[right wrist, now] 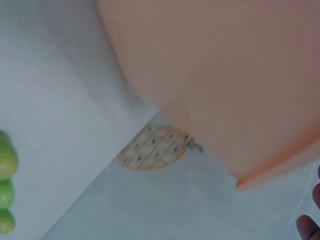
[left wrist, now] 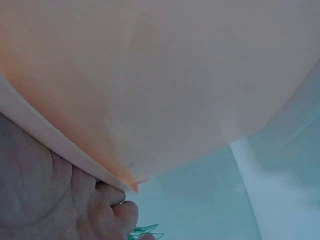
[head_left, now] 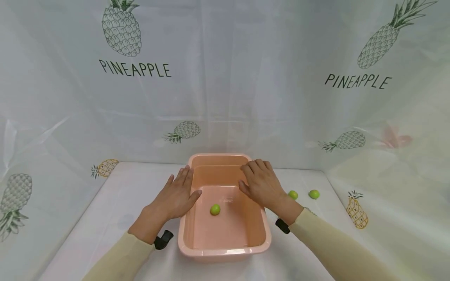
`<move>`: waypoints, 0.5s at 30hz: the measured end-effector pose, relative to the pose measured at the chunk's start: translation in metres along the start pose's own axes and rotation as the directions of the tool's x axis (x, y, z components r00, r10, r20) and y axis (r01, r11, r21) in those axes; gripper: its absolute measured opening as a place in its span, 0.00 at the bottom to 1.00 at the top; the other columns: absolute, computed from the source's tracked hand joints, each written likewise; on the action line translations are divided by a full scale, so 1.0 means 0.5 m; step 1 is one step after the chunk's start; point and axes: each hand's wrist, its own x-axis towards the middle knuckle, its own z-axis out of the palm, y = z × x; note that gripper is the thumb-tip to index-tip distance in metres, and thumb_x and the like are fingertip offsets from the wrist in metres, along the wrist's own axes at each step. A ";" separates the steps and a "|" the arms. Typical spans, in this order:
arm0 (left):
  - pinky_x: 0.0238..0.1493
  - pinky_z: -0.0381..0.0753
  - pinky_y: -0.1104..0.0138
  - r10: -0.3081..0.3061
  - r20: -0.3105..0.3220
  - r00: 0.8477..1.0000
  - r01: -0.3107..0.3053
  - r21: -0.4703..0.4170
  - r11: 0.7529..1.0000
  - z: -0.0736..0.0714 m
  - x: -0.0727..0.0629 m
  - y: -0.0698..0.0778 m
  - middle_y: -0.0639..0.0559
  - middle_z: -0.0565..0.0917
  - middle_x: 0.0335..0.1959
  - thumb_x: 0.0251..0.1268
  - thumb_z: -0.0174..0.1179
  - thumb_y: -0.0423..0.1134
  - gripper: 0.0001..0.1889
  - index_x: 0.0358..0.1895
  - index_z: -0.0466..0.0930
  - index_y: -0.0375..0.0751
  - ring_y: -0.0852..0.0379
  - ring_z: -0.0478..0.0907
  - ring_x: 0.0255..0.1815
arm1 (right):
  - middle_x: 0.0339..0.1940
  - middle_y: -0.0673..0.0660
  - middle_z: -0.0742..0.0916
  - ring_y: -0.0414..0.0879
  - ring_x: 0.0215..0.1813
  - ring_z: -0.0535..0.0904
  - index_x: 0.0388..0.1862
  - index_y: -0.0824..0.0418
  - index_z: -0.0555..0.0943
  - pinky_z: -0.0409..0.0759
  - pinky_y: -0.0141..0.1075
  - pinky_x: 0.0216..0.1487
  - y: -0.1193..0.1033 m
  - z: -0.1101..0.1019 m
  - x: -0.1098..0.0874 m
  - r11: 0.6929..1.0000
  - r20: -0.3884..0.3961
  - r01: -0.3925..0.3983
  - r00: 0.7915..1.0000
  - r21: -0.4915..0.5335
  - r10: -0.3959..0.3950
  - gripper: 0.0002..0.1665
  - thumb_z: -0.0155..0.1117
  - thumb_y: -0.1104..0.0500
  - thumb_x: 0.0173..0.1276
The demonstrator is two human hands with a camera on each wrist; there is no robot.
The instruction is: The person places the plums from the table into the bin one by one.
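Note:
A pink plastic basin (head_left: pixel 225 251) stands in the middle of the table, with one small green lime-like fruit (head_left: pixel 215 209) on its floor. My left hand (head_left: pixel 174 197) rests on the basin's left rim, fingers extended and thumb reaching over the inside. In the left wrist view, its palm (left wrist: pixel 30 185) lies along the rim (left wrist: pixel 60 142). Over the right rim is my right hand (head_left: pixel 261 183), its fingers loosely bent. Two fingertips (right wrist: pixel 307 227) show at the edge of the right wrist view, apart from the basin wall (right wrist: pixel 210 75). Neither hand touches the fruit.
More green fruits lie on the table right of the basin, one (head_left: pixel 293 194) by my right wrist and another (head_left: pixel 314 194) farther out. The right wrist view shows several green fruits (right wrist: pixel 6 195) in a row. A pineapple-print sheet (head_left: pixel 228 78) hangs behind the white table (head_left: pixel 116 203).

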 end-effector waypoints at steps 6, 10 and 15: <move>0.83 0.50 0.35 -0.003 0.012 1.000 0.003 -0.016 1.000 0.000 0.002 -0.001 0.28 0.47 0.86 0.85 0.45 0.55 0.42 0.83 0.47 0.22 0.33 0.46 0.87 | 0.43 0.63 0.84 0.62 0.46 0.78 0.51 0.67 0.79 0.77 0.55 0.45 0.075 -0.019 -0.066 0.993 -0.011 -0.114 0.993 -0.044 0.113 0.23 0.60 0.47 0.74; 0.83 0.50 0.36 -0.008 0.019 1.000 0.008 -0.010 1.000 0.000 0.003 -0.003 0.29 0.46 0.86 0.85 0.45 0.54 0.42 0.83 0.46 0.23 0.34 0.45 0.88 | 0.43 0.66 0.84 0.65 0.45 0.78 0.51 0.69 0.79 0.78 0.58 0.44 0.140 -0.010 -0.142 0.980 -0.005 -0.174 0.985 -0.101 0.174 0.24 0.59 0.48 0.73; 0.83 0.50 0.36 -0.010 0.022 1.000 0.011 -0.006 1.000 0.001 0.002 -0.004 0.29 0.45 0.86 0.85 0.45 0.55 0.42 0.83 0.45 0.23 0.34 0.44 0.88 | 0.44 0.68 0.83 0.68 0.47 0.77 0.51 0.72 0.78 0.76 0.61 0.44 0.217 -0.004 -0.257 0.954 0.100 -0.256 0.957 -0.155 0.273 0.26 0.71 0.54 0.64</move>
